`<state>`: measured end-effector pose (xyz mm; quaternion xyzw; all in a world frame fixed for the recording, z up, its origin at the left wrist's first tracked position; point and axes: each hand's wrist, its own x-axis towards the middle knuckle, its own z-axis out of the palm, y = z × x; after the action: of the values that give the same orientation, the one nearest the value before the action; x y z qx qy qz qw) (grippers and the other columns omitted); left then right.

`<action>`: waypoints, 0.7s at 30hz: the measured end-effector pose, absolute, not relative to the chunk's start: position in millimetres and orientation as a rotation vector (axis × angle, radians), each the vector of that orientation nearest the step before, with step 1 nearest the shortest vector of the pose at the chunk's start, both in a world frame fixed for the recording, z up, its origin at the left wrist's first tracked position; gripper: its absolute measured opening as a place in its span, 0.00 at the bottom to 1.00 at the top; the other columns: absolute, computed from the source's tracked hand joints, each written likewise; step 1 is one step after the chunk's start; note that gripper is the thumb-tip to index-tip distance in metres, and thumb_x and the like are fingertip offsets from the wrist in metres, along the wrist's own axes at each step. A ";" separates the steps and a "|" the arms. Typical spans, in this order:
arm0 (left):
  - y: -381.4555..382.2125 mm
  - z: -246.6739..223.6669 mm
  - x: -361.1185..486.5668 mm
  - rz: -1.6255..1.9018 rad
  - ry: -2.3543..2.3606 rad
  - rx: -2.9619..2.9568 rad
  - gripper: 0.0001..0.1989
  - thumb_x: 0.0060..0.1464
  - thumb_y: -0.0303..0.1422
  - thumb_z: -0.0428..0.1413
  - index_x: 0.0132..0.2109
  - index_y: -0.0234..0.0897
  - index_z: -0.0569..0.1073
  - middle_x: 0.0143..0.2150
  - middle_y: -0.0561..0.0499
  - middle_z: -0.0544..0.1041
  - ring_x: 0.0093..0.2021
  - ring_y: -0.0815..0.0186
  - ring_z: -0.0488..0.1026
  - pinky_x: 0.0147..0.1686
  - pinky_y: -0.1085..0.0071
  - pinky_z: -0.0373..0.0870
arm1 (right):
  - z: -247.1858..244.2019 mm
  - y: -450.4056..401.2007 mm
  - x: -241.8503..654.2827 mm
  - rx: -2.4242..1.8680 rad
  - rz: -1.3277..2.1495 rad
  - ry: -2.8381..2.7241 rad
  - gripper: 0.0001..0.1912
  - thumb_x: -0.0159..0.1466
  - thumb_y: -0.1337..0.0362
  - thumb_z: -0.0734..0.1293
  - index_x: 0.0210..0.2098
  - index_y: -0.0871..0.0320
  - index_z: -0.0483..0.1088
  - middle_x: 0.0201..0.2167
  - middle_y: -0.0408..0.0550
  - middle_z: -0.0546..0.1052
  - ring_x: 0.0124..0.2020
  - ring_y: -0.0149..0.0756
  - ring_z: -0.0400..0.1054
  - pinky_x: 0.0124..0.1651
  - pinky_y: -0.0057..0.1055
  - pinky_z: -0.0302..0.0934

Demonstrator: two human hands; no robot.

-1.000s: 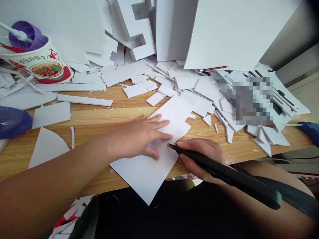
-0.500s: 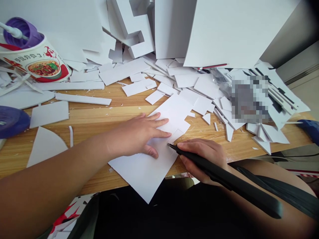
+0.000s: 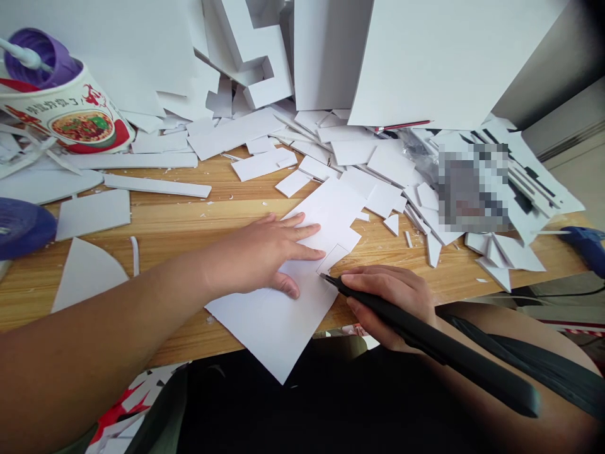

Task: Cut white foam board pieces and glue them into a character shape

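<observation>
A white board lies slantwise on the wooden table, its lower corner reaching past the front edge. Thin lines forming a small rectangle are marked near its right side. My left hand rests flat on the board with its fingers spread. In my right hand is a long black cutting tool, gripped near its front. The tool's narrow tip is at the board, close to the marked rectangle; whether it touches the surface I cannot tell.
White scraps cover the table's back. A noodle tub stands at the left, near a blue object. Large white panels rise behind, and a red pencil lies below them. Another blue tool is at the right.
My right hand and the black tool have shifted slightly right, moving the tip a little away from the marked rectangle. My left hand remains in place on the board.
</observation>
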<state>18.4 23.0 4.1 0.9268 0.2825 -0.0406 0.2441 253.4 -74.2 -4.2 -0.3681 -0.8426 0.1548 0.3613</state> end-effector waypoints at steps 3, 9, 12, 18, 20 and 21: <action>23.5 4.7 19.1 -0.132 0.773 2.540 0.32 0.51 0.48 0.61 0.62 0.59 0.63 0.72 0.53 0.49 0.72 0.50 0.40 0.64 0.47 0.39 | -5.4 -75.9 254.9 -0.947 0.395 -2.165 0.21 0.57 0.74 0.66 0.49 0.51 0.67 0.33 0.50 0.80 0.33 0.42 0.77 0.31 0.36 0.73; 23.1 6.9 19.9 -0.171 0.774 2.543 0.32 0.51 0.48 0.61 0.63 0.58 0.63 0.72 0.53 0.48 0.72 0.51 0.40 0.65 0.48 0.38 | -7.2 -80.1 258.7 -0.938 0.360 -2.166 0.20 0.58 0.73 0.65 0.49 0.52 0.68 0.33 0.49 0.79 0.34 0.41 0.77 0.34 0.34 0.74; 23.2 7.4 19.6 -0.178 0.780 2.536 0.32 0.51 0.49 0.61 0.62 0.59 0.63 0.72 0.54 0.48 0.72 0.51 0.39 0.65 0.48 0.36 | -7.0 -81.5 260.6 -0.929 0.351 -2.167 0.20 0.58 0.74 0.65 0.48 0.54 0.68 0.34 0.50 0.80 0.35 0.41 0.77 0.35 0.33 0.74; 23.0 7.9 18.2 -0.150 0.791 2.505 0.31 0.51 0.48 0.61 0.62 0.58 0.64 0.72 0.54 0.49 0.72 0.51 0.40 0.65 0.49 0.35 | -6.5 -84.8 265.2 -0.955 0.398 -2.161 0.22 0.58 0.73 0.65 0.51 0.50 0.68 0.33 0.49 0.80 0.36 0.44 0.78 0.37 0.38 0.75; 23.1 7.2 18.1 -0.125 0.787 2.500 0.31 0.50 0.48 0.62 0.61 0.57 0.65 0.72 0.53 0.50 0.72 0.50 0.40 0.65 0.49 0.36 | -7.1 -87.4 268.4 -0.970 0.441 -2.156 0.24 0.57 0.72 0.66 0.52 0.49 0.67 0.35 0.50 0.81 0.38 0.46 0.78 0.38 0.41 0.75; 23.2 6.7 18.0 -0.114 0.783 2.497 0.31 0.50 0.48 0.62 0.61 0.57 0.65 0.71 0.53 0.50 0.71 0.50 0.40 0.65 0.48 0.36 | -7.6 -89.1 270.4 -0.980 0.455 -2.148 0.24 0.57 0.72 0.66 0.52 0.49 0.68 0.36 0.51 0.81 0.39 0.47 0.78 0.38 0.42 0.75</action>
<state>18.0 23.2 6.7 0.9209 0.2888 -0.0422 0.2583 270.4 -89.1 -7.6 -0.3800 -0.8334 0.1766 0.3603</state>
